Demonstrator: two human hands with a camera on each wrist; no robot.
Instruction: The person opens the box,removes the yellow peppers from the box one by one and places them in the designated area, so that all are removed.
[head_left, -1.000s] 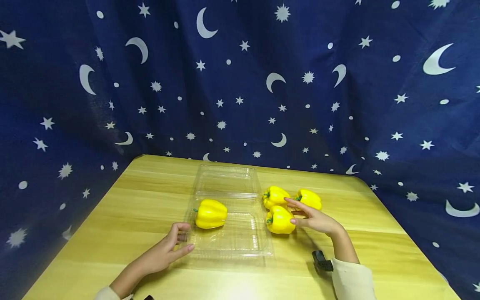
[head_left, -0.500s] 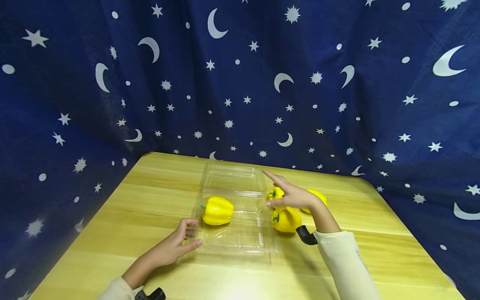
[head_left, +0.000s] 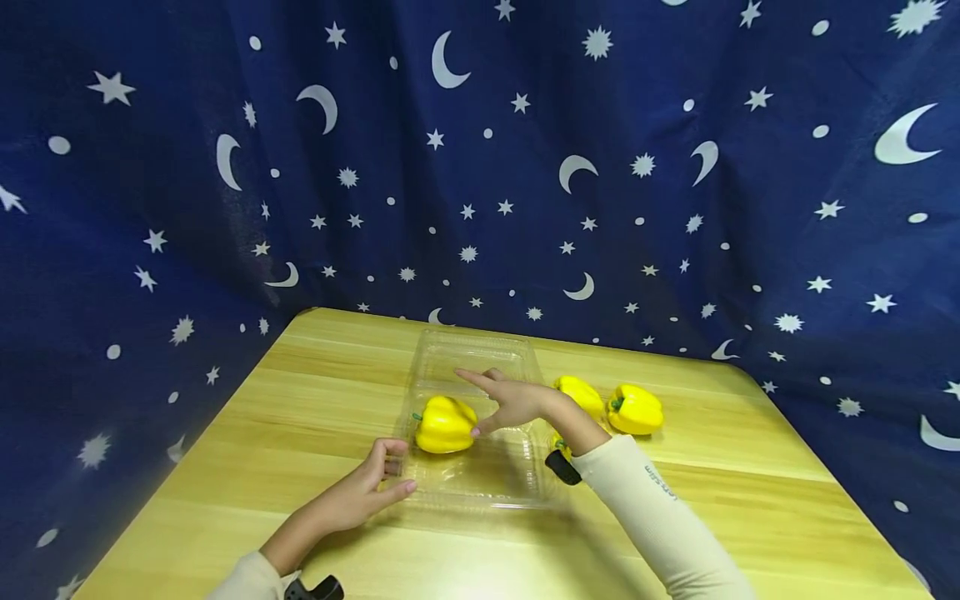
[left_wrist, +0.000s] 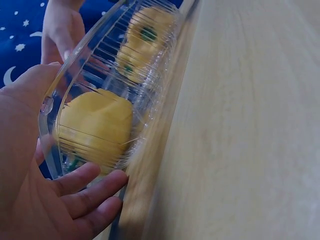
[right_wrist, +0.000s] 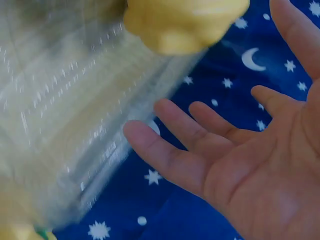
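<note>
A yellow bell pepper [head_left: 446, 425] lies on its side in the near half of a clear plastic clamshell container [head_left: 480, 492], its green stem pointing left. At the container's near left corner, my left hand [head_left: 352, 498] touches the wall with loosely bent fingers and thumb. In the left wrist view, its fingers [left_wrist: 95, 195] lie along the plastic. My right hand [head_left: 513, 402] hovers over the container with fingers spread, palm bare in the right wrist view. Its thumb tip is close to the pepper's right side; whether they touch, I cannot tell.
Right of the container are more yellow bell peppers: one at the back [head_left: 579, 395], one farther right [head_left: 635, 409], and one [head_left: 558, 443] mostly hidden by the right wrist. The container's lid [head_left: 472, 350] lies folded back on the wooden table [head_left: 315, 392]. A starry blue curtain hangs behind.
My right hand has moved left, away from the peppers on the right, to above the container. The left hand has stayed at the corner. The head view has shifted slightly.
</note>
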